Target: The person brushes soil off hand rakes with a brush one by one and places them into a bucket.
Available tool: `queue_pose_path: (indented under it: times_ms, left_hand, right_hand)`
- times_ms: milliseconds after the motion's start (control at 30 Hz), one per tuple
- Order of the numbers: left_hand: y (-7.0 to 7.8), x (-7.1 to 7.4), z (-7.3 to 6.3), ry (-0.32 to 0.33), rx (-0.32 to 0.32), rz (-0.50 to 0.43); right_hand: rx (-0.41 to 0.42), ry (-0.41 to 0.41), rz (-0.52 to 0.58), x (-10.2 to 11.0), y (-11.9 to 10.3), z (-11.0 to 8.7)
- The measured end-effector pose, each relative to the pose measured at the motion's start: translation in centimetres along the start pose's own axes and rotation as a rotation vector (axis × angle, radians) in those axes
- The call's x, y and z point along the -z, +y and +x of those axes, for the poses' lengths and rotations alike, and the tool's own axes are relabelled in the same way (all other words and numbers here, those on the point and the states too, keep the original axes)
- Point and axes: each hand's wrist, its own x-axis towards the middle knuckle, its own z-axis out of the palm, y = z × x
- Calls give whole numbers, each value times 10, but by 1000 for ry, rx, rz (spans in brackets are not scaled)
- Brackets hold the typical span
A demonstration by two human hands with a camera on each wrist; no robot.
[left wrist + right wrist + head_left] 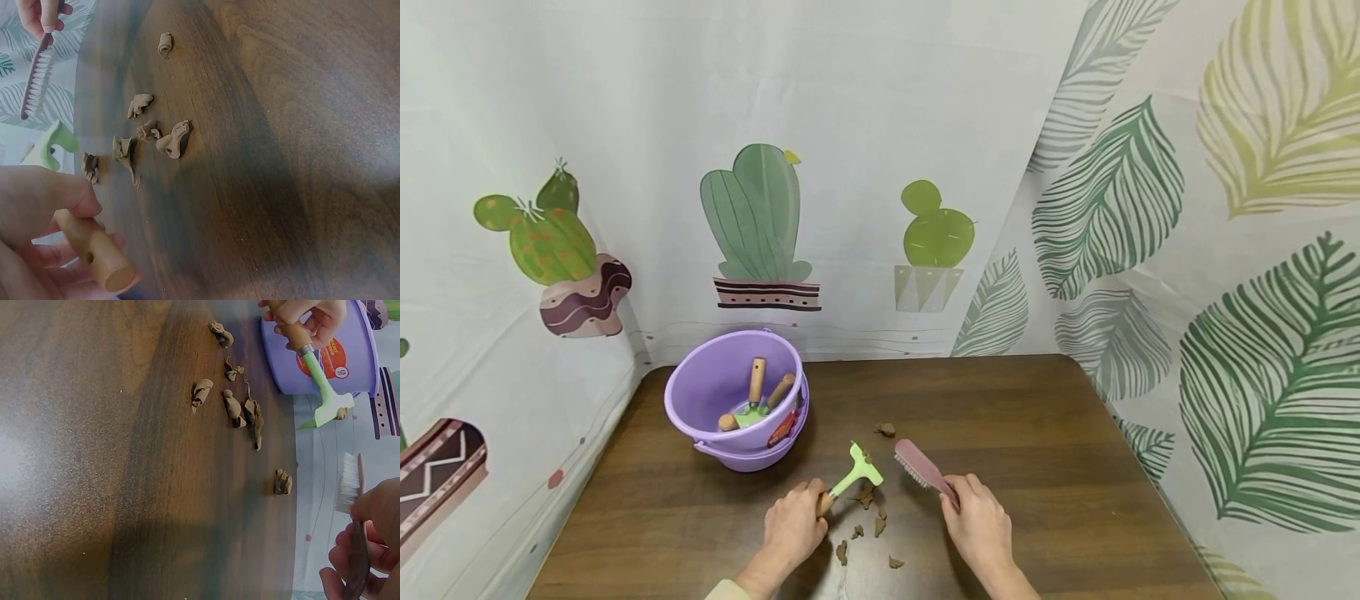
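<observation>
My left hand [794, 521] grips the wooden handle [97, 253] of a small garden rake with a light green T-shaped head [331, 407]. A brown bit [342, 414] clings to that head, which is raised over the table in the right wrist view. In my right hand [979, 527] is a pink brush [922, 469] with white bristles [348, 481], held by its handle, bristles facing the rake. Several curled brown scraps [880, 526] lie scattered on the table between my hands. One scrap [886, 429] lies farther back, near the brush's tip.
A purple bucket [679, 398] stands at the table's back left, tilted and nested in another purple bucket [752, 461]. Inside are several wooden-handled tools [757, 382] with green parts. A printed cloth [865, 108] hangs behind the brown wooden table [1000, 400].
</observation>
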Motion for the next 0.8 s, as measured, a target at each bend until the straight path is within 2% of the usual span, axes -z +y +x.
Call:
queue_pose_path:
  times_ms: [367, 567, 800]
  left_hand:
    - [3, 2, -1, 7, -14, 4]
    - [1, -1, -1, 41, -10, 9]
    - [-2, -1, 0, 26, -20, 42]
  right_hand:
    - [1, -20, 7, 0, 1, 1]
    - [7, 7, 11, 1, 1, 1]
    - [8, 23, 25, 2, 0, 1]
